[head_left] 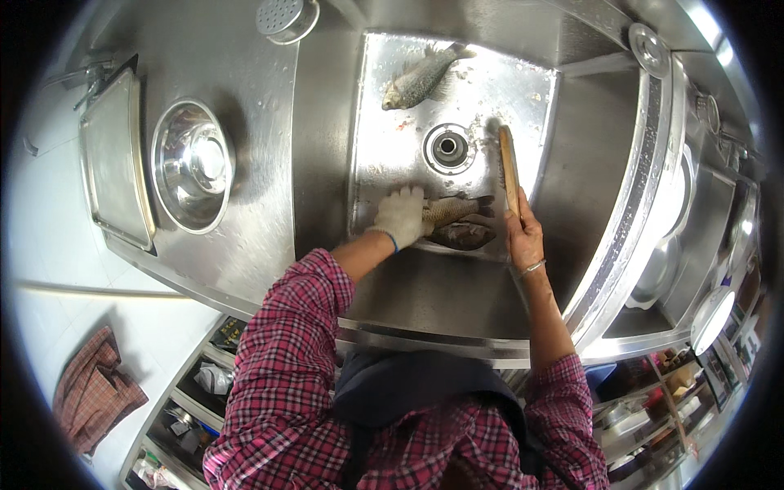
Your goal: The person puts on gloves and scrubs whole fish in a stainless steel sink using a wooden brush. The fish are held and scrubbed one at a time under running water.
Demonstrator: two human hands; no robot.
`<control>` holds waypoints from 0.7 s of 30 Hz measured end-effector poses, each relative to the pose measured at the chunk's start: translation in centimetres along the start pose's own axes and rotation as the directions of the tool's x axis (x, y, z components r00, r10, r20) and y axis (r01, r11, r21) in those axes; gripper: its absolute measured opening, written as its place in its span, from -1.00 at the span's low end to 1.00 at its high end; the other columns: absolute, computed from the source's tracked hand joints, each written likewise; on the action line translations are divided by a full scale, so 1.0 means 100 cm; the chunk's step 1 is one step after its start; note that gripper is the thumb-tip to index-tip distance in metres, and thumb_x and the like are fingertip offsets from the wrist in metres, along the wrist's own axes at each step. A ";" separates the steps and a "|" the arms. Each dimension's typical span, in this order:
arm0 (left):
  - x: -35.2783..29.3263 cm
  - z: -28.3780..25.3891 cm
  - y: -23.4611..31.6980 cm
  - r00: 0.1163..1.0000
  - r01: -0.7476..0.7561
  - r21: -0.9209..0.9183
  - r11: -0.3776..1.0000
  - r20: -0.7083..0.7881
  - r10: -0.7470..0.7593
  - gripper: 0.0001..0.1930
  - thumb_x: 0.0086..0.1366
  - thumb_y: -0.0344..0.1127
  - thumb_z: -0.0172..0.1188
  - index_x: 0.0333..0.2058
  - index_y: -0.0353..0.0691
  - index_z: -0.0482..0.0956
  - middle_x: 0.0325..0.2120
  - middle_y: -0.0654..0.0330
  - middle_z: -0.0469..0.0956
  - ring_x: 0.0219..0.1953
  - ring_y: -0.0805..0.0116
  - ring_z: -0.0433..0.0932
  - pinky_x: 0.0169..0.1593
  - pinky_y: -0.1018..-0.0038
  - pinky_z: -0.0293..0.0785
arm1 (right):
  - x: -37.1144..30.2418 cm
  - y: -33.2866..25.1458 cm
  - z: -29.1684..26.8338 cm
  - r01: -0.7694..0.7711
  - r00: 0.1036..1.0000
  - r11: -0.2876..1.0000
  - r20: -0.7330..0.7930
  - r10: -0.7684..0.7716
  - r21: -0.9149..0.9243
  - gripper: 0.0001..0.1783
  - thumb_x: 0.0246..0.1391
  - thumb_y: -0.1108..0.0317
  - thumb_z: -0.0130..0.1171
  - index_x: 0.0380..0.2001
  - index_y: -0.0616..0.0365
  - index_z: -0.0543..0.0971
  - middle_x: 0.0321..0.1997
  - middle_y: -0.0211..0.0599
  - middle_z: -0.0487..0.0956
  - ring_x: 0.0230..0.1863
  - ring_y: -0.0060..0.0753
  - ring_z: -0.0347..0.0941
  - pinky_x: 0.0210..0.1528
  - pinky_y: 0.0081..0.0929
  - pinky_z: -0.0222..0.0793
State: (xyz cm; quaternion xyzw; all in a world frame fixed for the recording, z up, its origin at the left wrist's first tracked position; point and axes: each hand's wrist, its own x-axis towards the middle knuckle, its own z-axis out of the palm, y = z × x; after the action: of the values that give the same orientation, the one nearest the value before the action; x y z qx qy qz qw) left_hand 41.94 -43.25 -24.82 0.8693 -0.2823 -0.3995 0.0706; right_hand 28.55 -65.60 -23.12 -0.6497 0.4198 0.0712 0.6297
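My left hand (pixel 400 219), in a pale work glove, is closed over the head end of a scaly fish (pixel 452 211) on the sink floor. The fish's tail points right. Against its near side lies a darker fish shape (pixel 464 235), partly overlapped. My right hand (pixel 524 235) is wrapped round the near end of a narrow wooden-handled brush (pixel 510 167), raised right of the fish. The brush's dark working side faces left and is hard to see. Another whole fish (pixel 422 79) lies at the far side of the sink, apart from both hands.
A round drain (pixel 447 148) sits mid-floor in the steel sink (pixel 327 163), with small scraps scattered round it. On the left counter stand a steel bowl (pixel 193 166) and a rectangular tray (pixel 118 159). A perforated tin (pixel 286 18) stands far left; a raised steel divider (pixel 625 220) runs along the right.
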 end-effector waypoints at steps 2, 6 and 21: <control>-0.003 0.028 -0.007 0.996 0.078 -0.014 0.997 0.040 -0.078 -0.40 0.09 -0.12 0.40 -0.01 -0.33 0.37 -0.13 -0.13 0.52 -0.03 -0.12 0.53 0.04 0.15 0.50 | -0.010 -0.004 -0.002 -0.046 0.999 0.997 -0.013 0.047 0.054 -0.39 0.29 0.44 0.03 0.40 0.03 0.24 -0.52 -0.72 0.32 -0.62 -0.80 0.09 -0.60 -0.75 0.04; -0.008 0.050 -0.007 0.989 0.143 -0.159 0.977 0.071 -0.133 -0.42 0.10 -0.17 0.40 0.00 -0.28 0.34 -0.10 -0.14 0.51 -0.02 -0.15 0.52 0.06 0.11 0.46 | -0.024 -0.018 -0.011 -0.149 0.988 0.987 -0.031 0.151 0.052 -0.39 0.29 0.47 0.02 0.39 0.10 0.24 -0.35 -0.69 0.41 -0.50 -0.83 0.13 -0.49 -0.80 0.07; 0.078 0.057 0.092 0.976 0.054 -0.798 0.601 -0.084 -0.199 -0.50 0.08 -0.13 0.34 -0.09 -0.31 0.45 -0.23 -0.24 0.59 -0.13 -0.28 0.55 -0.02 0.10 0.47 | 0.008 0.046 0.002 -0.109 0.980 0.987 -0.180 0.087 -0.117 -0.32 0.26 0.29 0.12 0.40 0.10 0.20 0.13 -0.15 0.56 0.09 -0.47 0.42 0.17 -0.56 0.26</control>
State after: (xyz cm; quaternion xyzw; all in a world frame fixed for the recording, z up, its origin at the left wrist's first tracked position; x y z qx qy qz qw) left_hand 37.80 -54.60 -30.58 0.7961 -0.0078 -0.4140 0.4413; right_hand 26.24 -65.18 -27.15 -0.6704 0.4996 0.0713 0.5439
